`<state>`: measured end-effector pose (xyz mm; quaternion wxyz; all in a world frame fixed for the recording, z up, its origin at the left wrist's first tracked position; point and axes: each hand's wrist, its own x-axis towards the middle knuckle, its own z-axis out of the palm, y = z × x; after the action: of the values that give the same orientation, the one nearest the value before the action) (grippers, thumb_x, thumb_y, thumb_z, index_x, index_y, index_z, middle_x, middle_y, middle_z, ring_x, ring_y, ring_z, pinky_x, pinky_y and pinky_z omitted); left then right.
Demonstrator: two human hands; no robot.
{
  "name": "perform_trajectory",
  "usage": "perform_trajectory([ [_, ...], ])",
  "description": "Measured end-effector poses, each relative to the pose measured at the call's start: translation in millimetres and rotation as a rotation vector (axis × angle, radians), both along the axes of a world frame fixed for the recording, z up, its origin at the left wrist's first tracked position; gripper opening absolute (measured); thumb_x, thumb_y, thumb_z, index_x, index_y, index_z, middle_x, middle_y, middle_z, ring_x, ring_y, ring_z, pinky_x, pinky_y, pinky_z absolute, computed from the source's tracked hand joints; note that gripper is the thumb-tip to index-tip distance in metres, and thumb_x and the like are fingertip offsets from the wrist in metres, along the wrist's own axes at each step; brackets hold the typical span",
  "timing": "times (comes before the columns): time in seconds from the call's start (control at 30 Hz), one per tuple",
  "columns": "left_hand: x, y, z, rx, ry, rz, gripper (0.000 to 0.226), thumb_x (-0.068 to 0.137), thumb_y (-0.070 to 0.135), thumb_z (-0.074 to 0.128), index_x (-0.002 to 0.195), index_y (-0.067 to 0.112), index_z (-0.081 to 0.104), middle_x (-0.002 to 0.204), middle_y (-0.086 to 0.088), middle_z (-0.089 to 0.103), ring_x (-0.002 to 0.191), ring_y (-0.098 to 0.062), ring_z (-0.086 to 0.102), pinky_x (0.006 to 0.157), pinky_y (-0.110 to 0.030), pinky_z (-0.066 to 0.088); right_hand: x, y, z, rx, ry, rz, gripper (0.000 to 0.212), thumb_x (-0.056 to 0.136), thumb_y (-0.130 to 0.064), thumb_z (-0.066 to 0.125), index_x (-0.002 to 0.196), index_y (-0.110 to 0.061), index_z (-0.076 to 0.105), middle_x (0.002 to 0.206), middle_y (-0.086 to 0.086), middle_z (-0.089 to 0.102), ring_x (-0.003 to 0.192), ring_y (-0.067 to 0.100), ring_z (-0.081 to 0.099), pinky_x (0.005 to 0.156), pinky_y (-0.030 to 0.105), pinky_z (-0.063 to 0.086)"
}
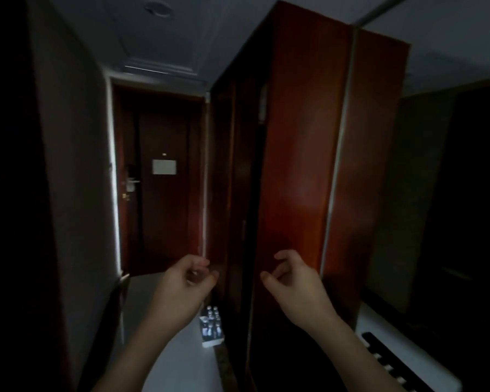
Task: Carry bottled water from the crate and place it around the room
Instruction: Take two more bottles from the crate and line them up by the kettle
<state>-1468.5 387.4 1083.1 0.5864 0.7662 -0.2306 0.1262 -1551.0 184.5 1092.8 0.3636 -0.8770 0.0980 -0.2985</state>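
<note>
A small crate (pixel 211 341) with several water bottles (pixel 212 314) stands on the floor of a dim hallway, against the base of a tall red-brown wardrobe. My left hand (pixel 185 281) hovers above and slightly left of the crate, fingers loosely curled, holding nothing. Level with it to the right, my right hand (pixel 290 275) is in front of the wardrobe panel, fingers also curled and apart, empty. Both forearms reach in from the bottom of the view.
The wardrobe (pixel 300 154) fills the middle and right. A dark wooden door (pixel 164 179) with a lock handle and white sign closes the hallway's far end. A grey wall (pixel 74 165) runs along the left. A white ledge with dark vents (pixel 393 355) sits lower right.
</note>
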Motion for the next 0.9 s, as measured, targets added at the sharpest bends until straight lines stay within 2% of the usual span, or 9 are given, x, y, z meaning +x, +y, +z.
perform_trajectory([
  [0.1, 43, 37, -3, 0.004, -0.005, 0.058, 0.016, 0.081, 0.017, 0.074, 0.088, 0.029, 0.066, 0.08, 0.011, 0.07, 0.071, 0.001, 0.062, 0.066, -0.015, 0.045, 46, 16, 7, -0.042, 0.012, 0.04, 0.042, 0.083, -0.043, 0.07, 0.118, -0.026, 0.056, 0.091, -0.009, 0.067, 0.073, 0.006, 0.066, 0.067, 0.029, 0.055],
  [0.17, 67, 53, -7, 0.01, -0.012, 0.084, 0.016, 0.081, 0.018, 0.074, 0.092, 0.028, 0.067, 0.077, 0.008, 0.07, 0.074, -0.004, 0.063, 0.068, -0.016, 0.045, 74, 25, 9, -0.06, 0.005, 0.072, 0.041, 0.084, -0.043, 0.07, 0.119, -0.026, 0.056, 0.093, -0.01, 0.067, 0.074, 0.004, 0.065, 0.065, 0.025, 0.052],
  [0.3, 115, 71, -18, 0.009, -0.016, 0.128, 0.015, 0.081, 0.017, 0.074, 0.093, 0.025, 0.067, 0.086, 0.006, 0.069, 0.081, -0.006, 0.063, 0.069, -0.013, 0.043, 127, 39, 3, -0.049, 0.014, 0.139, 0.038, 0.084, -0.041, 0.07, 0.117, -0.026, 0.059, 0.094, -0.009, 0.067, 0.075, 0.003, 0.064, 0.064, 0.018, 0.047],
  [0.43, 164, 70, -39, 0.002, 0.004, 0.157, 0.014, 0.079, 0.019, 0.076, 0.088, 0.026, 0.069, 0.083, 0.006, 0.07, 0.077, -0.008, 0.063, 0.07, -0.021, 0.045, 183, 39, -8, -0.052, 0.019, 0.179, 0.03, 0.085, -0.037, 0.07, 0.111, -0.028, 0.06, 0.085, -0.011, 0.066, 0.072, 0.002, 0.062, 0.064, 0.02, 0.045],
  [0.57, 224, 55, -51, -0.026, 0.031, 0.161, 0.02, 0.069, 0.037, 0.074, 0.088, 0.03, 0.07, 0.085, 0.004, 0.073, 0.083, -0.015, 0.069, 0.078, -0.031, 0.053, 254, 29, -25, -0.008, 0.024, 0.229, 0.025, 0.084, -0.036, 0.072, 0.105, -0.029, 0.06, 0.083, -0.01, 0.067, 0.069, 0.004, 0.063, 0.063, 0.023, 0.048],
  [0.63, 258, 44, -52, -0.029, 0.023, 0.178, 0.024, 0.068, 0.041, 0.072, 0.09, 0.033, 0.07, 0.084, 0.004, 0.074, 0.083, -0.016, 0.07, 0.078, -0.032, 0.054, 294, 20, -33, -0.004, 0.021, 0.259, 0.024, 0.084, -0.035, 0.072, 0.104, -0.029, 0.061, 0.084, -0.009, 0.067, 0.073, 0.006, 0.065, 0.067, 0.028, 0.052],
  [0.73, 311, 21, -42, 0.011, -0.004, 0.187, 0.033, 0.065, 0.047, 0.068, 0.094, 0.03, 0.069, 0.082, 0.003, 0.074, 0.078, -0.017, 0.069, 0.075, -0.032, 0.055, 357, 0, -38, 0.022, -0.005, 0.296, 0.024, 0.083, -0.038, 0.071, 0.103, -0.029, 0.062, 0.086, -0.01, 0.067, 0.076, 0.005, 0.064, 0.071, 0.028, 0.054],
  [0.8, 344, 7, -31, 0.03, -0.021, 0.196, 0.031, 0.068, 0.04, 0.072, 0.095, 0.025, 0.069, 0.082, 0.001, 0.073, 0.073, -0.014, 0.066, 0.072, -0.026, 0.053, 398, -15, -34, 0.057, -0.027, 0.31, 0.025, 0.081, -0.04, 0.071, 0.102, -0.028, 0.064, 0.085, -0.009, 0.068, 0.077, 0.005, 0.064, 0.073, 0.028, 0.054],
  [0.9, 393, -10, -13, 0.071, -0.029, 0.226, 0.017, 0.079, 0.017, 0.077, 0.094, 0.021, 0.069, 0.083, 0.001, 0.072, 0.066, -0.004, 0.06, 0.065, -0.015, 0.049, 458, -30, -21, 0.094, -0.026, 0.33, 0.032, 0.073, -0.05, 0.069, 0.096, -0.029, 0.064, 0.077, -0.01, 0.067, 0.072, 0.005, 0.065, 0.073, 0.033, 0.055],
])
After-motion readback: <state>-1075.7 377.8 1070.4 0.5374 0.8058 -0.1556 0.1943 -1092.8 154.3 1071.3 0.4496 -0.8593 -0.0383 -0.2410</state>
